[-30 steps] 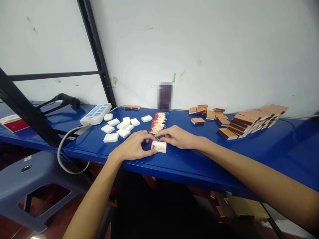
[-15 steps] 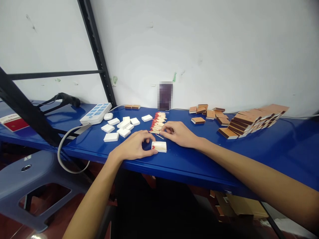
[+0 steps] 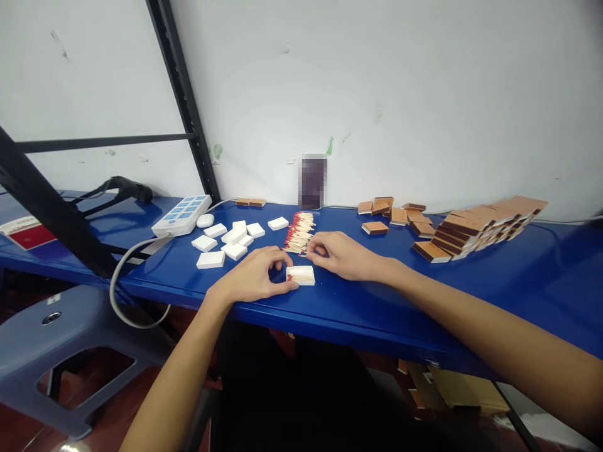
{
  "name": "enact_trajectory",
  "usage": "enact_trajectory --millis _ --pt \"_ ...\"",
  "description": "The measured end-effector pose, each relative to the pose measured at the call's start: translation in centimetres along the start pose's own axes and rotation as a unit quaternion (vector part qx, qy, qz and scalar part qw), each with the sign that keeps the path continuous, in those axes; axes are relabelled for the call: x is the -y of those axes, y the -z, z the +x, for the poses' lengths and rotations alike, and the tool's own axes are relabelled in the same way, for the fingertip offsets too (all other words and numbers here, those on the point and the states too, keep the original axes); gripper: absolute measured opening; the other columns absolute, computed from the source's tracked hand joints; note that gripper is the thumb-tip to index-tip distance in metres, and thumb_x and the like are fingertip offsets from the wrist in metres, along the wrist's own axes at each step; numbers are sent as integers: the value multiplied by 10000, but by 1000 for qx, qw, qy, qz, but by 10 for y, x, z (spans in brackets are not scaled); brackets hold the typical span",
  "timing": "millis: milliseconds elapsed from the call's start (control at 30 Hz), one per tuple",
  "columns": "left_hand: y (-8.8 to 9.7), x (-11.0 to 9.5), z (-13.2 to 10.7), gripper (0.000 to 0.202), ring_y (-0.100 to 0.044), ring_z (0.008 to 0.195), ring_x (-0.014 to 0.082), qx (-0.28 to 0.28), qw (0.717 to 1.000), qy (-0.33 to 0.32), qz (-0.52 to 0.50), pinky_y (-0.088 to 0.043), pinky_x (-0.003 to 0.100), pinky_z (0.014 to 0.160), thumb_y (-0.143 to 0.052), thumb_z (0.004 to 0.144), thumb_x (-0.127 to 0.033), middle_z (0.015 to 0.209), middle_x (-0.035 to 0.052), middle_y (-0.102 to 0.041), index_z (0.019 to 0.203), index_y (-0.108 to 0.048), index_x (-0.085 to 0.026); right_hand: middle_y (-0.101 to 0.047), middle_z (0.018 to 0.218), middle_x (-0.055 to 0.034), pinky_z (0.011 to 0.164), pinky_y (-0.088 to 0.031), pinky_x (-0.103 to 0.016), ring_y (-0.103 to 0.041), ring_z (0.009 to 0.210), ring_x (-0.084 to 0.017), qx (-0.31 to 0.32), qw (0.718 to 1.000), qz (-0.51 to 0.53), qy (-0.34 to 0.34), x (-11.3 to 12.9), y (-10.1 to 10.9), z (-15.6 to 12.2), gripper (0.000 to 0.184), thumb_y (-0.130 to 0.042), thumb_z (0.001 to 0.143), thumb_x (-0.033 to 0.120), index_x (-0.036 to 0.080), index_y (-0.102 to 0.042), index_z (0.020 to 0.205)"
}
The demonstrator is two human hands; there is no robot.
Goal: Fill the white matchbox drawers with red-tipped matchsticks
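A small white matchbox tray [image 3: 301, 275] with red-tipped matches in it lies near the front edge of the blue shelf [image 3: 358, 301]. My left hand [image 3: 254, 276] grips the tray between thumb and fingers at its left end. My right hand [image 3: 342, 254] rests just behind the tray, fingers pinched on matches at the near end of the loose match pile [image 3: 299, 231].
Several empty white trays [image 3: 228, 242] lie to the left, beside a power strip [image 3: 181, 215] with its cable. Brown matchbox sleeves [image 3: 393, 216] and a fanned stack of them [image 3: 480, 229] sit at the right. A black diagonal frame bar [image 3: 51, 210] crosses the left. A grey stool [image 3: 42, 351] stands below.
My right hand has drawn back from the tray to the near end of the match pile and closed on matches there. My left hand stays on the tray.
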State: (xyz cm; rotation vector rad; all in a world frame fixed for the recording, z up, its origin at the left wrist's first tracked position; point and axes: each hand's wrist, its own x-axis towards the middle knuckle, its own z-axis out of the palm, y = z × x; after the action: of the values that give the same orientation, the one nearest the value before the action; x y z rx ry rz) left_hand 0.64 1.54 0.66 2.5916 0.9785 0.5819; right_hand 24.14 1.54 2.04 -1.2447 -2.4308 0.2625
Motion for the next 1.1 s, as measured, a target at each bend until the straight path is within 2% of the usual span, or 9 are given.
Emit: enact_trajectory --millis 100,200,267,433,533,667,767,867,1100 --pt "-1 1 0 326 -542 783 168 -6 1000 -5 3 -422 303 715 -708 812 -493 844 0 -567 951 -642 -205 -564 716 7 619 -322 -251 -469 644 -114 10 998 35 41 10 -3 -4 125 -577 881 229 172 -635 786" --pt "-1 2 0 339 -539 773 170 -9 1000 -13 6 -420 307 712 -690 821 -516 831 3 -567 928 -641 -198 -557 687 15 611 -310 -253 -464 632 -113 41 997 37 45 18 -7 -6 121 -602 866 252 174 -668 801" --pt "-1 2 0 350 -541 769 171 -11 1000 -14 4 -421 306 708 -685 820 -528 830 5 -569 927 -643 -197 -550 681 17 612 -305 -257 -459 628 -113 41 998 33 44 19 -8 -6 130 -607 866 272 178 -688 826" --pt "0 -1 0 347 -551 762 169 -13 1000 -8 5 -423 305 707 -698 808 -513 827 2 -569 953 -650 -202 -508 636 28 599 -301 -263 -438 597 -114 -39 998 55 15 10 -7 -2 158 -559 888 269 187 -692 861" --pt "1 -3 0 323 -551 763 172 -8 1000 -5 5 -424 305 704 -700 806 -499 825 3 -567 924 -647 -203 -564 680 8 603 -315 -262 -477 628 -124 -66 997 41 -17 0 -13 9 166 -555 890 274 185 -693 865" --pt "1 -4 -1 322 -553 777 176 -7 1000 -1 0 -421 307 707 -712 793 -493 836 4 -576 915 -644 -203 -642 764 -31 606 -330 -262 -534 688 -144 -40 998 -1 -43 -6 -23 25 174 -582 884 300 177 -698 844" --pt "1 -4 -2 329 -552 789 181 -6 1000 0 -2 -416 313 718 -712 791 -499 850 8 -584 914 -641 -202 -659 766 -36 602 -328 -259 -544 693 -143 -17 999 -16 -38 -3 -25 29 144 -572 880 241 175 -668 796" --pt "1 -3 -2 324 -547 787 179 -3 1000 -4 -2 -414 315 727 -708 797 -497 851 8 -584 913 -642 -201 -661 768 -34 601 -322 -258 -539 686 -141 5 999 -31 -32 0 -22 30 137 -561 884 214 179 -623 767" --pt "0 -3 -1 327 -549 772 174 -3 1000 -4 -6 -417 313 730 -707 798 -499 824 2 -563 929 -656 -204 -673 859 -60 613 -317 -278 -560 760 -178 56 992 -110 -1 -6 -11 25 139 -531 923 259 194 -601 824"
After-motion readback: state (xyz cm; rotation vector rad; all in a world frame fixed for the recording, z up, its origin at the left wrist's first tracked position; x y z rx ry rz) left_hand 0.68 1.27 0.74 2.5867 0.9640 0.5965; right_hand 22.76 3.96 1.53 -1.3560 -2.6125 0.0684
